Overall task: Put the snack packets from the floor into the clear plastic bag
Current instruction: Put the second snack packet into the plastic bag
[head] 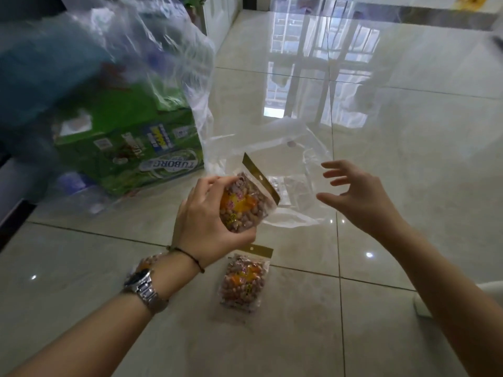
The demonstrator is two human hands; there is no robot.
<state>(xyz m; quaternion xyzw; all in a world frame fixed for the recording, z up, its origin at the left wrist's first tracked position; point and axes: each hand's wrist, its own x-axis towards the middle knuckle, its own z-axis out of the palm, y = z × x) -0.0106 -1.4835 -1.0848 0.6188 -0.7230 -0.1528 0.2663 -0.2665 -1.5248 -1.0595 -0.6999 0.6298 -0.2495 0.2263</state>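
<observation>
L hand point(206, 227) gripping peanut packet point(245, 205) w/ gold header, label unreadable | R hand point(359, 198) spread loose, holding nothing, over clear plastic bag point(296, 164) flat on floor | 2nd packet point(243, 281) on tile nr my L wrist | green carton point(130, 153) reads "TUBORG", under plastic wrap | glossy beige tile floor point(408, 131) reflects a window

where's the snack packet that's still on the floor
In the head view, the loose snack packet lies flat on the floor tiles, lower centre, just below the left hand and nearer the person than the clear plastic bag.
</observation>
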